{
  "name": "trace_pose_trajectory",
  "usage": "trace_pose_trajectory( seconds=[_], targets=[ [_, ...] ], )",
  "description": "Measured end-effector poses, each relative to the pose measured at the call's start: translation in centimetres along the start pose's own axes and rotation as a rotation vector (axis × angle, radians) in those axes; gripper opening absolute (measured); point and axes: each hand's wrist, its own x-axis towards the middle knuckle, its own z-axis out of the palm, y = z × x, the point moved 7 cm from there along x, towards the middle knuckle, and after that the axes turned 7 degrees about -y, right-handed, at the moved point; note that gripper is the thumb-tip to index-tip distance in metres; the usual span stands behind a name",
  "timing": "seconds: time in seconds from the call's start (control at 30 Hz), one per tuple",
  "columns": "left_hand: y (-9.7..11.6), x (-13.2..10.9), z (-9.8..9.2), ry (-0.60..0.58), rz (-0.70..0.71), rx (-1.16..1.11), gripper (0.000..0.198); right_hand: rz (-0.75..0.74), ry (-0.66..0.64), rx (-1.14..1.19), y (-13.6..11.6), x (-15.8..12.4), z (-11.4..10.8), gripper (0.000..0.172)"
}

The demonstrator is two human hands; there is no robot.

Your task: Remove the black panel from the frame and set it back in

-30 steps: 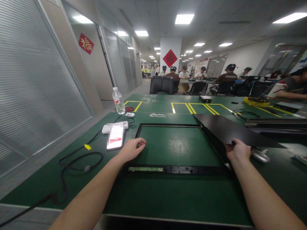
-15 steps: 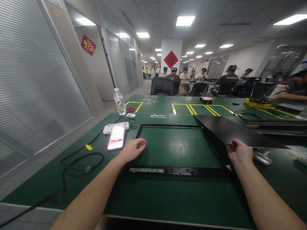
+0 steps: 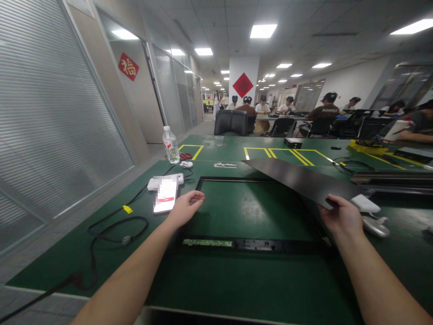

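Note:
A thin dark panel [image 3: 297, 177] is tilted above the right side of a black rectangular frame [image 3: 277, 245] lying on the green table. My right hand [image 3: 343, 216] grips the panel's near edge, thumb on top and fingers beneath. My left hand [image 3: 187, 207] is at the frame's left side, its fingers curled together; whether they pinch the frame's edge is hidden. A green circuit board strip [image 3: 208, 243] sits in the left part of the frame's near bar. The panel hides the frame's far right corner.
Left of the frame are a lit phone [image 3: 165, 194], a white power strip [image 3: 151, 183], a black cable [image 3: 118, 219] and a water bottle [image 3: 171, 146]. At right lie a white adapter [image 3: 365, 204] and a silver mouse [image 3: 376, 226]. People sit at tables farther back.
The panel has shifted left over the frame and lies flatter, with my right hand still on it. The white adapter has come into view behind it. My left hand has moved slightly.

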Motion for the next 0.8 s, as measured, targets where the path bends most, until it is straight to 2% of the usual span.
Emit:
trace_pose_trajectory(
  seconds=[0.2,0.33,0.47,0.6,0.8],
  targets=[
    [-1.2,0.3,-1.9,0.199,-0.064,-0.163,0.032,0.066,-0.061,0.011,-0.4,-1.5,1.6,0.040],
    [-1.9,0.0,-2.4,0.270,-0.180,-0.399,0.026,0.113,-0.060,-0.012,-0.3,-2.0,1.4,0.041],
    [-2.1,-0.2,-1.7,0.248,-0.272,-0.669,0.018,0.143,-0.035,-0.066,-0.6,-2.6,1.2,0.046],
    [-1.9,-0.2,-1.1,0.202,-0.323,-0.842,0.017,0.136,-0.061,-0.065,-1.1,-3.5,2.0,0.050],
    [-0.8,-0.1,-1.1,0.155,-0.277,-0.994,0.011,0.152,-0.129,-0.050,-0.7,-3.5,2.0,0.053]
  ],
)
